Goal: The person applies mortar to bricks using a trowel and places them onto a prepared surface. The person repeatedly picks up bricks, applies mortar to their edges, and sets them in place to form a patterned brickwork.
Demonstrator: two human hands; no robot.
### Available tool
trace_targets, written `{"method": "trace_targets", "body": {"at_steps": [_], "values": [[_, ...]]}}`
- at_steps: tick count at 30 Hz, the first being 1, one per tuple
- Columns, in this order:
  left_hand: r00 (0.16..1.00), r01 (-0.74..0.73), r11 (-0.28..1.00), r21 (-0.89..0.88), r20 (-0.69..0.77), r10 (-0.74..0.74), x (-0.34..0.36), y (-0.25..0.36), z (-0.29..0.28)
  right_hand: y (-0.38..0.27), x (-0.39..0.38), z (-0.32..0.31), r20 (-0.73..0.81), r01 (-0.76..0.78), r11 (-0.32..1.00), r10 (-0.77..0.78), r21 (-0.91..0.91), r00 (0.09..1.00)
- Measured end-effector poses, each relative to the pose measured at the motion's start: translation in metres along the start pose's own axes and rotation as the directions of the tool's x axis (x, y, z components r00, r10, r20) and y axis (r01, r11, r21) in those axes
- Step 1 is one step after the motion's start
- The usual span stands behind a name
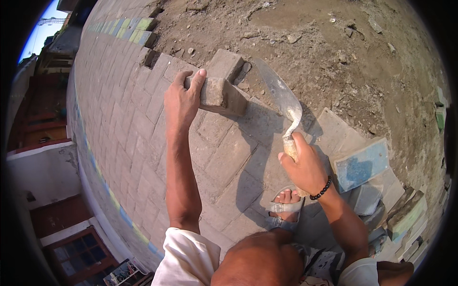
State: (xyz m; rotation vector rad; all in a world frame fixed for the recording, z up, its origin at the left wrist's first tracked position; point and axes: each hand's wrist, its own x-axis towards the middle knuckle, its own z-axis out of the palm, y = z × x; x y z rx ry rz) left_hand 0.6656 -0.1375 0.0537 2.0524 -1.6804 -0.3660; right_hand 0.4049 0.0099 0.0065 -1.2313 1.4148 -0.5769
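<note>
My left hand (183, 97) grips one end of a grey paving block (222, 96) and holds it tilted just above the laid grey pavers (143, 128), at the paving's edge. My right hand (303, 168) is closed on the wooden handle of a metal trowel (281, 93). The trowel's blade points away from me, toward the bare sand bed (305, 52) just right of the lifted block. Another grey block (225, 63) lies at the edge beyond the held one.
A blue-topped paver (361, 164) and a stack of loose blocks (405, 214) lie at my right. My sandalled foot (285, 204) rests on the pavers. Small stones scatter the dirt. Buildings (47, 143) and a coloured paver strip (131, 28) line the left.
</note>
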Motion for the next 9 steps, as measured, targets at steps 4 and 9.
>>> {"method": "trace_targets", "body": {"at_steps": [4,9], "values": [[0.987,0.143,0.984,0.104,0.055,-0.149,-0.007,0.004,-0.001,-0.013,-0.014,0.022,-0.004,0.044,0.95,-0.045,0.308,0.999],[0.988,0.15,0.983,0.103,0.017,-0.153,-0.01,0.001,-0.004,-0.053,-0.026,0.037,-0.017,0.219,0.927,-0.225,0.305,0.974]]}}
